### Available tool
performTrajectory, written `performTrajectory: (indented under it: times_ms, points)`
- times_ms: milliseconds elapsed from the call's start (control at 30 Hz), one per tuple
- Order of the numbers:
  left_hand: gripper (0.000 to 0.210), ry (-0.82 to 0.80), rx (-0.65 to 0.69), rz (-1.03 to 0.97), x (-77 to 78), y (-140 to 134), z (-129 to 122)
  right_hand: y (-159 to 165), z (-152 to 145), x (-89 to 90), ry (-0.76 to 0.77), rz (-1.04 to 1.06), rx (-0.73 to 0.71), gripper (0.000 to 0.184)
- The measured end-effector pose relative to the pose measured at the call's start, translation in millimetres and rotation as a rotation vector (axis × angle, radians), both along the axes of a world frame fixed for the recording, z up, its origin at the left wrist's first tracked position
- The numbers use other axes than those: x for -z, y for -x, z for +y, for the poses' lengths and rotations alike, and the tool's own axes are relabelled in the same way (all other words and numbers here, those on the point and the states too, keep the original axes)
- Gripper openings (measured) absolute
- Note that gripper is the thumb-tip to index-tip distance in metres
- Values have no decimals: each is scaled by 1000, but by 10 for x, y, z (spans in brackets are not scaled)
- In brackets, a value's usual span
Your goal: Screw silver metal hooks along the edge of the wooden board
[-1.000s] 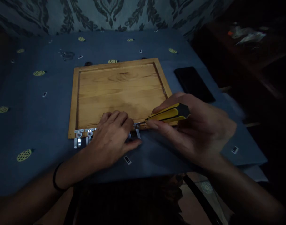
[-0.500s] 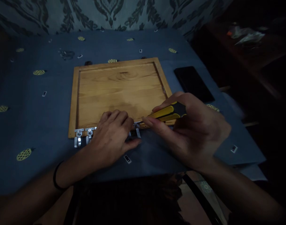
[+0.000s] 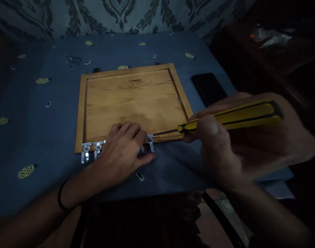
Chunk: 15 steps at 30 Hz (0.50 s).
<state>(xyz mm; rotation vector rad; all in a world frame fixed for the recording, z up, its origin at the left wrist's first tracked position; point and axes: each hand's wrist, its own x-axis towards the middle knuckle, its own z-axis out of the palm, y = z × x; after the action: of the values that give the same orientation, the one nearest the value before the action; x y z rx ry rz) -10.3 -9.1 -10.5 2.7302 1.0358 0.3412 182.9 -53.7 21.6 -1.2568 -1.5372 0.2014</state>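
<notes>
Right hand [image 3: 247, 151] has fingers closed around the handle of a yellow-and-black screwdriver [image 3: 240, 115], shaft pointing left, nearly flat. Tip is at a metal hook [image 3: 150, 139] on the near edge of a framed wooden panel [image 3: 131, 96]; can't tell from here if it's seated in a screw. Panel lies flat on the blue-clothed counter [image 3: 56, 131]. Left hand [image 3: 123, 148] sits palm down over that same edge, fingers bent, just left of the hook; can't tell if they grip anything underneath. Two more hooks [image 3: 86, 148] show left of it, hanging past the edge. Black flat slab [image 3: 208, 88] lies right of the panel, partly behind the right hand.
</notes>
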Motion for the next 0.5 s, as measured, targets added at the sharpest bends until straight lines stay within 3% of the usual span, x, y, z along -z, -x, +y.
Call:
performTrajectory:
  times_ms: [200, 500]
  points:
    - [36, -9, 0, -6, 2, -17, -2, -38, -9, 136, -42, -22, -20, 14]
    - [35, -3, 11, -23, -5, -5, 5, -42, -22, 140, -23, 31, -52, 13]
